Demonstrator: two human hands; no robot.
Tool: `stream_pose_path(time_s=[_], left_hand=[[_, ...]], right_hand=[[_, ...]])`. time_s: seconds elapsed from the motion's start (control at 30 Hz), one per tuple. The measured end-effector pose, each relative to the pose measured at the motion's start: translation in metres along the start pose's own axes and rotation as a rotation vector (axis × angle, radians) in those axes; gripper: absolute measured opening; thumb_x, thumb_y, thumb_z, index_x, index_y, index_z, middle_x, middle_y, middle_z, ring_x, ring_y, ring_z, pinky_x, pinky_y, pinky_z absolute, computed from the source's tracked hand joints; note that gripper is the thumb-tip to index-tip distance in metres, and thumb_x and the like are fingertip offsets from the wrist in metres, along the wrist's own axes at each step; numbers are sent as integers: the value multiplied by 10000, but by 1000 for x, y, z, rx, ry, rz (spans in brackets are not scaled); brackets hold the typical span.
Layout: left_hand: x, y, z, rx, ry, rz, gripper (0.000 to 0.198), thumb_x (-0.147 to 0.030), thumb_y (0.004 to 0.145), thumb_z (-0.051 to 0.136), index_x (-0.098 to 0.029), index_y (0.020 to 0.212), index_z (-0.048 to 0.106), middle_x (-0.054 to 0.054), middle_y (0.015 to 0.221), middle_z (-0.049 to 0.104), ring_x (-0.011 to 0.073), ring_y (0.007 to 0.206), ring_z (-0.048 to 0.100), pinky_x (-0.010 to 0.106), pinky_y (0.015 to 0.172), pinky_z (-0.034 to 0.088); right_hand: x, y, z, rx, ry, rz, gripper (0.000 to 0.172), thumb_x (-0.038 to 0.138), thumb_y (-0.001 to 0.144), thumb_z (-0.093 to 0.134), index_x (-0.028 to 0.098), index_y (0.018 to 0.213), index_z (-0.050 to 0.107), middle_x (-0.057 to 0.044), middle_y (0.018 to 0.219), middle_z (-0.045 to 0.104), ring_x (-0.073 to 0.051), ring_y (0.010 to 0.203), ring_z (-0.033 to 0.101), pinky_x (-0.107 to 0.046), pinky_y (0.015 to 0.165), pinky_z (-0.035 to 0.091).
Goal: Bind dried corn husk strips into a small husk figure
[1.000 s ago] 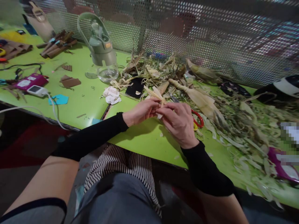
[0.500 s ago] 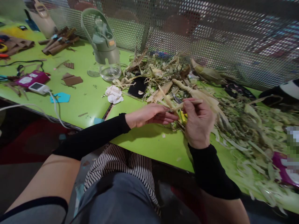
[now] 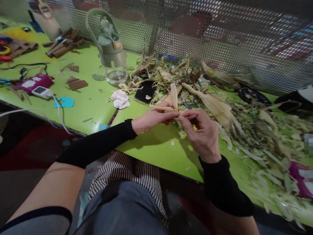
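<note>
Pale strips of corn husk (image 3: 174, 95) meet between my hands, one standing up and one pointing left. My left hand (image 3: 158, 116) pinches them near the crossing, thumb pressed against the fingers. From the other side, my right hand (image 3: 201, 132) grips a strip with thumb and forefinger at the same spot; its free end sticks out to the right. Beneath my right hand a bit of something yellow shows, mostly hidden. Just beyond lies a whole husk (image 3: 215, 106) with a narrow stem, and a dark blade-like metal piece (image 3: 186, 103).
Heaped husk scraps (image 3: 264, 130) cover the right and back of the green table (image 3: 156, 148). A black phone (image 3: 144, 91), crumpled tissue (image 3: 120, 99) and a water bottle (image 3: 111, 54) stand or lie behind my left hand. A perforated metal screen (image 3: 207, 42) closes the back.
My left hand has turned from flat and palm-up to a pinch on the strips. My right hand has come left and slightly lower, meeting it. One strip now stands upright.
</note>
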State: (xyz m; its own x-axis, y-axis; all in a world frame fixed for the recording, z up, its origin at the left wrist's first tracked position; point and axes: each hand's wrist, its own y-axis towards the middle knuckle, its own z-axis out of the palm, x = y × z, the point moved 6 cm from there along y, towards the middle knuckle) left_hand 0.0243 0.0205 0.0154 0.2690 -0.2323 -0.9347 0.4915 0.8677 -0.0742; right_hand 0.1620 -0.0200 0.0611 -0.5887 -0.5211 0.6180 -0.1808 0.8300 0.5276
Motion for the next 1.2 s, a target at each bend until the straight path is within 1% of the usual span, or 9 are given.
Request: stream_pose_path(time_s=[0.07, 0.13, 0.33, 0.43, 0.57, 0.67, 0.83, 0.97, 1.2], left_hand=[[-5, -1, -1, -14, 22, 47, 75, -175, 937, 710, -154, 954, 640, -59, 775, 585, 47, 645, 518, 216, 672, 413], [-7, -2, -1, -19, 38, 48, 73, -165, 939, 703, -155, 951, 632, -64, 755, 576, 49, 644, 525, 215, 673, 418], [-7, -2, 6, 54, 109, -43, 103, -144, 963, 640, -165, 877, 589, -66, 712, 564, 53, 606, 506, 222, 634, 404], [-5, 0, 6, 84, 153, -63, 139, -85, 950, 593, -168, 840, 574, -64, 695, 539, 51, 595, 497, 219, 621, 392], [-1, 1, 4, 118, 194, -74, 163, -73, 951, 550, -169, 820, 555, -54, 689, 534, 52, 584, 491, 215, 592, 369], [-2, 1, 5, 133, 193, -57, 182, -52, 958, 501, -171, 826, 539, -55, 690, 535, 55, 582, 489, 217, 603, 391], [-8, 0, 9, 118, 187, 0, 187, -5, 936, 490, -191, 939, 507, -62, 739, 594, 56, 597, 515, 216, 625, 424], [-10, -1, 10, 94, 244, 52, 193, 0, 930, 506, -193, 919, 499, -66, 749, 573, 55, 619, 520, 222, 662, 451], [-9, 1, 8, 42, 178, 63, 201, -62, 940, 618, -198, 905, 475, -83, 712, 526, 55, 607, 513, 232, 655, 442]], right_hand=[[-6, -1, 2, 42, 63, 82, 168, 413, 988, 667, 259, 922, 654, 10, 745, 671, -135, 550, 551, -307, 509, 434], [-9, -2, 4, 58, 102, 122, 195, 444, 989, 668, 259, 937, 636, 3, 778, 678, -140, 583, 576, -313, 527, 456], [-12, -2, 2, -26, 73, 97, 155, 392, 961, 702, 253, 1018, 663, -23, 881, 723, -181, 718, 664, -359, 631, 544], [-13, 0, 0, -41, 63, 91, 193, 401, 947, 726, 254, 1060, 672, -39, 951, 741, -208, 806, 701, -406, 734, 599], [-15, 2, 0, -28, 64, 92, 288, 458, 913, 770, 252, 1082, 660, -44, 1005, 740, -228, 902, 715, -454, 848, 613], [-19, 2, 4, -9, 135, 114, 312, 466, 905, 780, 258, 1080, 628, -27, 948, 714, -210, 844, 702, -422, 801, 613], [-22, 0, 6, -48, 175, 161, 272, 432, 920, 761, 258, 1046, 596, -22, 929, 672, -188, 784, 671, -372, 700, 594], [-24, -1, 7, -34, 200, 183, 283, 463, 933, 750, 268, 1044, 576, -15, 905, 650, -185, 766, 664, -360, 661, 597], [-30, 0, 8, -30, 219, 185, 329, 502, 926, 755, 278, 1102, 589, -29, 927, 680, -201, 798, 695, -362, 665, 607]])
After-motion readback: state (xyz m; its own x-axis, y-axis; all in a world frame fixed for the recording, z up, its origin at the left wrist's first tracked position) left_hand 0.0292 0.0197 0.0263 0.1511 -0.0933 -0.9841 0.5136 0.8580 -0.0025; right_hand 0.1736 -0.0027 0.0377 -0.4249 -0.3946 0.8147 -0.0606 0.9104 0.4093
